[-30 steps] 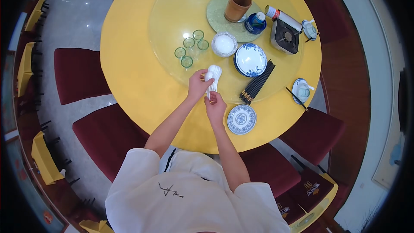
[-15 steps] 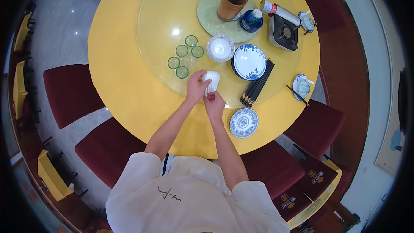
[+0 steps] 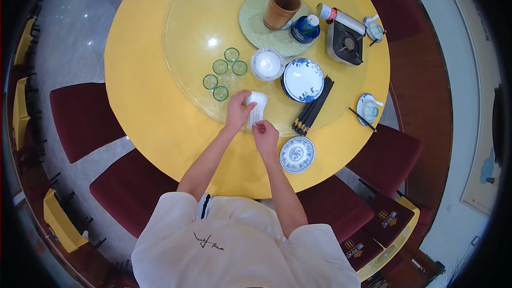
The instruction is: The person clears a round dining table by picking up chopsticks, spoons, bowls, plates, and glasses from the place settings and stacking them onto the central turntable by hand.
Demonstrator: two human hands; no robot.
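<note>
My left hand (image 3: 240,111) is closed around a stack of white soup spoons (image 3: 257,108), nested with their ridged edges showing. It grips them from the left side, above the near edge of the glass turntable. My right hand (image 3: 266,135) has its fingers pinched together at the lower handle end of the stack; whether one spoon is between those fingers is too small to tell. Just right of it lies a blue-patterned plate (image 3: 297,154). Black chopsticks (image 3: 313,106) lie in a bundle beyond that, beside stacked blue-and-white plates (image 3: 302,79). White bowls (image 3: 268,64) stand ahead of the hands.
Several green-rimmed glasses (image 3: 220,94) stand left of the bowls. Farther back are a brown wooden cup (image 3: 281,9), a blue container (image 3: 305,29) and a portable gas stove (image 3: 344,44). A place setting (image 3: 368,109) sits at right. Maroon chairs (image 3: 80,120) surround the yellow table (image 3: 138,85).
My right hand has moved slightly toward me and to the right along the spoons' handle end. My left hand keeps its hold on the stack. The whole view has shifted a little.
</note>
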